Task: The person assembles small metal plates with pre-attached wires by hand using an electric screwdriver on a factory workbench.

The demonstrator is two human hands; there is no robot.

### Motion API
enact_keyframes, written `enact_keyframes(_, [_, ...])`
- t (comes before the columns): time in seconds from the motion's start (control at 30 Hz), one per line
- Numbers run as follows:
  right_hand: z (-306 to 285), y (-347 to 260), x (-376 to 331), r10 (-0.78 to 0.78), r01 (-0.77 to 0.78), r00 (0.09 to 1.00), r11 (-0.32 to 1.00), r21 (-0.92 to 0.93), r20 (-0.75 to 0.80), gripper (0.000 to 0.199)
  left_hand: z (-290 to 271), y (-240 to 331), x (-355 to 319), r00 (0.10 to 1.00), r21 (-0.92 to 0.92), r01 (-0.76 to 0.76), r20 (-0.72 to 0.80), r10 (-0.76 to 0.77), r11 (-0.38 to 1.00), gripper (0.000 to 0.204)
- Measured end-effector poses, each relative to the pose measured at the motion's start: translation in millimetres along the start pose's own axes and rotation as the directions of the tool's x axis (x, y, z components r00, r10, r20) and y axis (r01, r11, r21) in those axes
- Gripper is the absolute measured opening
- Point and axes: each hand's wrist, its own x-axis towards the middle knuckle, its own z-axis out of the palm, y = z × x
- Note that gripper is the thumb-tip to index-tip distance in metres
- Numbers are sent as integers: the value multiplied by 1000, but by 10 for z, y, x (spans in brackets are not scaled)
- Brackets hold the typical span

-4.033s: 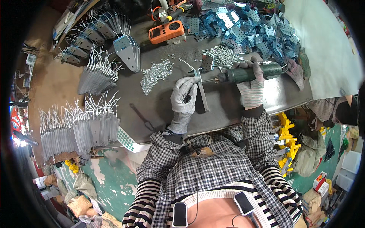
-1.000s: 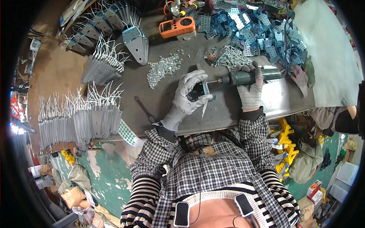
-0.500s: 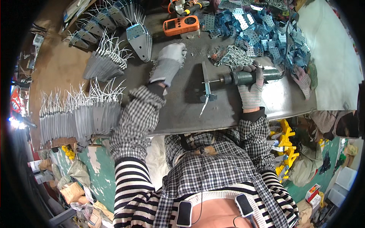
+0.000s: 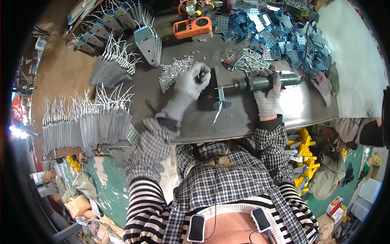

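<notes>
My left hand (image 4: pixel 194 80), in a light glove, is held above the table between a pile of small shiny nuts (image 4: pixel 174 73) and the workpiece. Its thumb and fingers curl into a pinch; anything small between them cannot be made out. My right hand (image 4: pixel 268 97), in a striped glove, wraps round a dark green power screwdriver (image 4: pixel 262 83) lying sideways. The tool's bit points left and reaches a bracket on a thin grey metal plate (image 4: pixel 218 77) standing on edge, with white wires (image 4: pixel 218 115) at its near end.
Grey plates with white wires (image 4: pixel 85 128) stand in rows at the left. Blue-tinted perforated brackets (image 4: pixel 270 38) heap up at the far right, beside a pile of screws (image 4: pixel 251 60). An orange meter (image 4: pixel 193 27) lies at the back. A spare glove (image 4: pixel 322 87) rests at right.
My left hand has moved right and nearer from the nut pile, uncovering the nuts, toward the metal plate. My right hand and the screwdriver stay put.
</notes>
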Motion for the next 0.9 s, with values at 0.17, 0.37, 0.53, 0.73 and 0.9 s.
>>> enact_keyframes(0.17, [85,28,-21,1,-1,1000,999,-41,-10,37,183,-379,-497,926,484,-329,-4,378,811,36])
enact_keyframes(0.37, [60,36,-24,-17,16,1000,998,-62,-6,38,237,-471,-572,921,378,-301,-125,370,876,55])
enact_keyframes(0.53, [44,31,-12,1,-1,1000,999,-33,12,41,258,-514,-599,898,441,-317,-145,415,840,37])
enact_keyframes(0.73, [69,40,-39,-25,26,1000,998,-61,12,38,275,-638,-621,873,350,-357,-206,443,866,32])
enact_keyframes(0.9, [93,48,-43,-43,46,999,994,-98,30,36,234,-683,-574,885,1,-423,-213,414,906,30])
